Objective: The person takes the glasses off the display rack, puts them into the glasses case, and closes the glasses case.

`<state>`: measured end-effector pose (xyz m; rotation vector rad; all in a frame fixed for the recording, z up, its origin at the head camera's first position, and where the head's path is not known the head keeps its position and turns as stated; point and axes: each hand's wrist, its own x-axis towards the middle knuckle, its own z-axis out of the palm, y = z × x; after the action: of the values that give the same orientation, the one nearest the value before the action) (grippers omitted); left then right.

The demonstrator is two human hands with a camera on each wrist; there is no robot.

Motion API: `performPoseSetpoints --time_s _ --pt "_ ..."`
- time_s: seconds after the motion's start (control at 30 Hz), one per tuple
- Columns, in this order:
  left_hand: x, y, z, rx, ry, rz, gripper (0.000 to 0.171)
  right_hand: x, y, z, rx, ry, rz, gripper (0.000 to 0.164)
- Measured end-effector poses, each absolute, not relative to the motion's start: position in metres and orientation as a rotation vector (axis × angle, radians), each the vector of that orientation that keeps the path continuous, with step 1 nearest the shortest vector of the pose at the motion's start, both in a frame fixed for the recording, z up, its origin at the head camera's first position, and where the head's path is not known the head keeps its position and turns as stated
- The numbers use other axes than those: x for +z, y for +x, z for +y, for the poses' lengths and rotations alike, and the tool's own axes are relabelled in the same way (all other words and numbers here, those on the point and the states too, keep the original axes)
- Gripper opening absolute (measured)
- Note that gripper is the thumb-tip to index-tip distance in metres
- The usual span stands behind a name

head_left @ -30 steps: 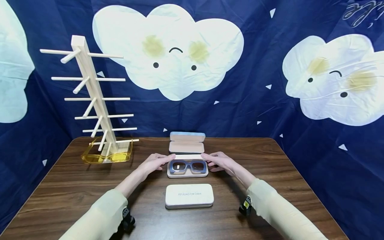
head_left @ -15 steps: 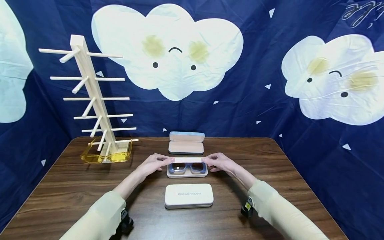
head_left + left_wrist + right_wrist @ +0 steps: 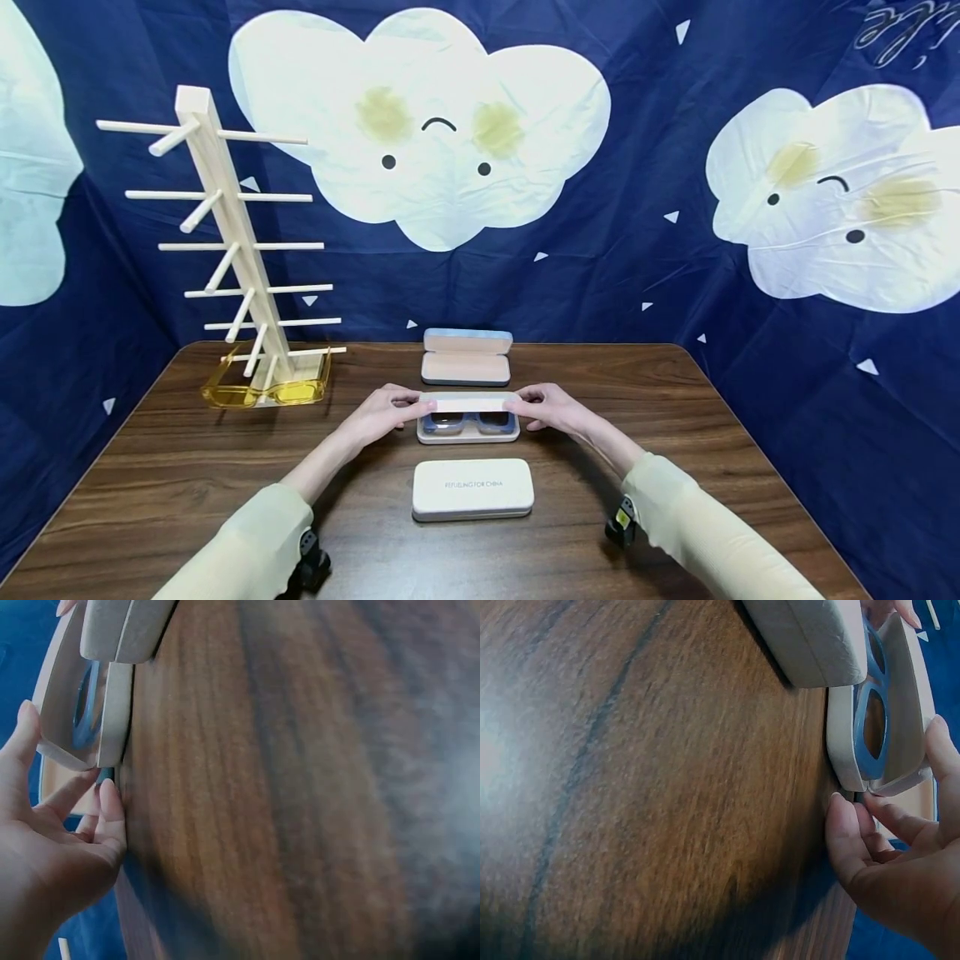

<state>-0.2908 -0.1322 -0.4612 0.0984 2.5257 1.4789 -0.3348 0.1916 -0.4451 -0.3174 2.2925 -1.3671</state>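
A white glasses case (image 3: 468, 438) lies with its lid (image 3: 470, 402) partly lowered over blue-framed sunglasses (image 3: 442, 425). My left hand (image 3: 381, 414) holds the lid's left end, thumb at its edge and fingers low by the hinge corner. At the right end, my right hand (image 3: 552, 409) grips the lid the same way. From the right wrist view, the sunglasses (image 3: 871, 724) sit inside the case, their blue rims showing below the tilted lid. The left wrist view shows the left thumb along the lid's edge. The upper part of the lenses is hidden by the lid in the head view.
In front lies a closed white glasses case (image 3: 472, 489) with lettering. Behind, a light-blue case (image 3: 467, 367) stands with its lid up. At left, a wooden peg rack (image 3: 238, 225) stands behind yellow glasses (image 3: 300, 392). A blue cloth with clouds hangs behind the table (image 3: 637, 500).
Both hands have tipped the white case's lid forward and down, so it covers more of the sunglasses. The other cases, the rack and the yellow glasses stay where they were.
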Motion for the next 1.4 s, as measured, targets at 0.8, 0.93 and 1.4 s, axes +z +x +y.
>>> performPoseSetpoints --time_s 0.8,0.93,1.4 --pt "-0.473 -0.286 -0.134 1.282 0.255 2.762 0.076 -0.451 -0.327 0.194 -1.226 -0.583 2.469 0.04" --pt "-0.476 -0.284 -0.133 1.181 0.39 2.877 0.078 -0.454 -0.323 0.193 -1.138 -0.63 2.611 0.041" --pt "-0.47 -0.281 -0.131 1.123 0.421 2.914 0.081 -0.453 -0.318 0.189 -1.083 -0.503 2.695 0.053"
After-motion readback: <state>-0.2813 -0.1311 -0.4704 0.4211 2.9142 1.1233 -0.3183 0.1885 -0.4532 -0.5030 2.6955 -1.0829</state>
